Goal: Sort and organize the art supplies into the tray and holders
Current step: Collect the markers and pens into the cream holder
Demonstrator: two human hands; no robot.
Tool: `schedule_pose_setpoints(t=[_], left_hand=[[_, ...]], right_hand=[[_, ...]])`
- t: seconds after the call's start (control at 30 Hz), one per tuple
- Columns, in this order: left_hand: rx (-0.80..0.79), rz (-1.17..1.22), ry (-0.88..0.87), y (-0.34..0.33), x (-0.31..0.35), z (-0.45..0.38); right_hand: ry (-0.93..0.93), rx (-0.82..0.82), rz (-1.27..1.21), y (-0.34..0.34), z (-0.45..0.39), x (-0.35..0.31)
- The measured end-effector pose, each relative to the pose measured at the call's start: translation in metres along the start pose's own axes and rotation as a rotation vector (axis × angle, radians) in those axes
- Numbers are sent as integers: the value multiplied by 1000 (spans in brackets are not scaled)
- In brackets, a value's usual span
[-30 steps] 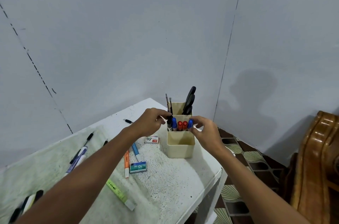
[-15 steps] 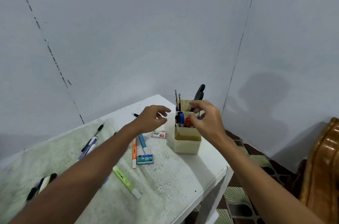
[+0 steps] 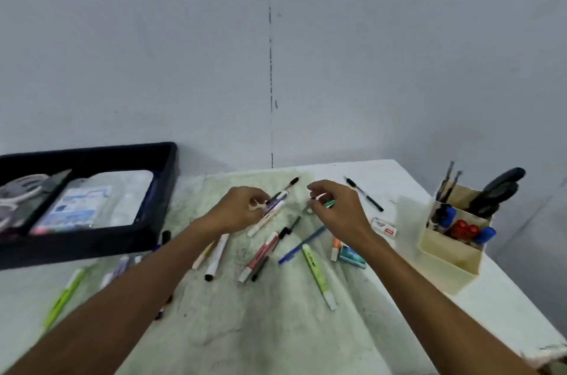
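Loose pens and markers lie on the white cloth-covered table (image 3: 276, 328). My left hand (image 3: 237, 210) curls its fingers round the end of a purple-and-white marker (image 3: 274, 207) that lies on the cloth. My right hand (image 3: 336, 207) pinches a small green-tipped marker (image 3: 329, 204) just above the table. The cream holder (image 3: 449, 252) stands at the right with blue and red markers, brushes and black scissors in it. The black tray (image 3: 92, 241) sits at the left and holds plastic packets.
Between my arms lie a yellow-green highlighter (image 3: 319, 278), a blue pen (image 3: 302, 244), a red-and-white marker (image 3: 262, 252), a white marker (image 3: 217, 256), a teal staple box (image 3: 352, 256) and a white eraser box (image 3: 383, 226). A black pen (image 3: 363, 194) lies near the wall.
My view has swung left from the holder to the middle of the table. Both hands left the holder and came down onto the loose markers; each now has hold of one.
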State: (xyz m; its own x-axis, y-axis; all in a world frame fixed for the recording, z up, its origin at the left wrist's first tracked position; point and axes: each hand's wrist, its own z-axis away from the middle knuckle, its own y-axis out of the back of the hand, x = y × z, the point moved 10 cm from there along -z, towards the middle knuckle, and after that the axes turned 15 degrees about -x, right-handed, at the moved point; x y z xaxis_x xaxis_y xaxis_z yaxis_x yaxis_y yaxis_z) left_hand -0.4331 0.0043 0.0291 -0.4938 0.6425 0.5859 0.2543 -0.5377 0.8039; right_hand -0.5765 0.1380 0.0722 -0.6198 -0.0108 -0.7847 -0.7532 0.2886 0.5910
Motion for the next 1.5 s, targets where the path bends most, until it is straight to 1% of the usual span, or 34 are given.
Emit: schedule_pose_setpoints(t=[0.07,0.17,0.27,0.33,0.43,0.53,0.7,0.8,0.87,1.0,1.13,1.2,1.4,1.5], left_hand=[[32,-24,95,6,-33,27],[64,-84,180,9,-68,66],[138,-117,257,8,-95,98],[151,-127,291,4,-106,109],[141,-123,330,-3,-117,114],[165,-133,314,-2,-118,111],[146,-135,280,-5,-116,96],[147,-125,255,-10,-117,90],[155,-104,230,-10,-115,87],[189,-41,180,-5,-108,79],[212,-4,142,-5,-94,66],[188,12,113,-11,-85,58],[-3,-24,-88,-53,-40,34],[18,-54,-136,-62,-28,28]], right_hand=[[7,-98,-22,-36,-14,-4],[-11,-251,4,-89,-32,-7],[-59,-417,79,-144,-46,-1],[-114,-509,121,-174,-52,1],[-194,-573,169,-200,-60,-1],[-233,-620,190,-217,-67,-1],[-312,-665,187,-220,-72,5],[-382,-650,140,-215,-69,13],[-368,-609,77,-212,-67,12],[-292,-475,-12,-193,-69,3],[-308,-322,-206,-153,-70,10],[-323,-279,-247,-134,-68,18],[-354,-174,-261,-95,-45,49],[-359,-154,-299,-84,-35,54]])
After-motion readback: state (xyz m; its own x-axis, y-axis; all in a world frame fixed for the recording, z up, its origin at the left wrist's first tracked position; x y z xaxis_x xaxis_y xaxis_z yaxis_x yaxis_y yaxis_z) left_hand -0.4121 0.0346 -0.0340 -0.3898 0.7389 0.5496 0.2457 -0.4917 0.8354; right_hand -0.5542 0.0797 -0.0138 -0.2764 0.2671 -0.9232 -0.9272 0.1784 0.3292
